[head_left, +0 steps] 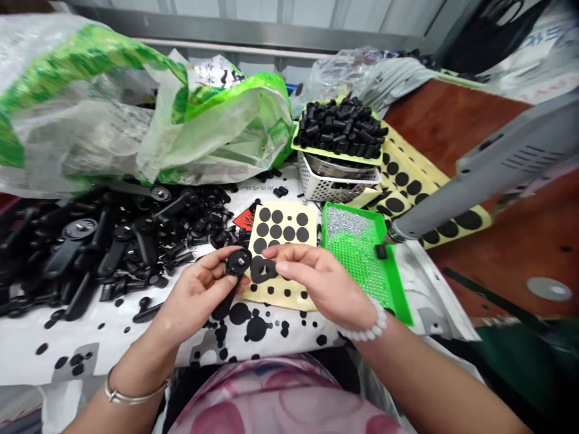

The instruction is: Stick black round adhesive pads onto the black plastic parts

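My left hand (192,295) is closed around a black plastic crank handle (238,263), its round head facing up and its arm pointing down toward me. Just to its right, my right hand (319,280) pinches a black round adhesive pad (259,270) with a hole in it, between thumb and fingers. A small gap seems to lie between pad and handle head. Beneath both hands is a yellow backing sheet (277,296) carrying rows of black round stickers. Loose black discs (257,329) are scattered on the white table covering nearby.
Black handles (120,244) are piled at left, before green-and-white plastic bags (217,132). A green tray (400,286) holds small metal pieces. Behind it, a white basket (312,181) supports a tray of black tubes (341,126). A grey power screwdriver (479,175) reaches in from the right.
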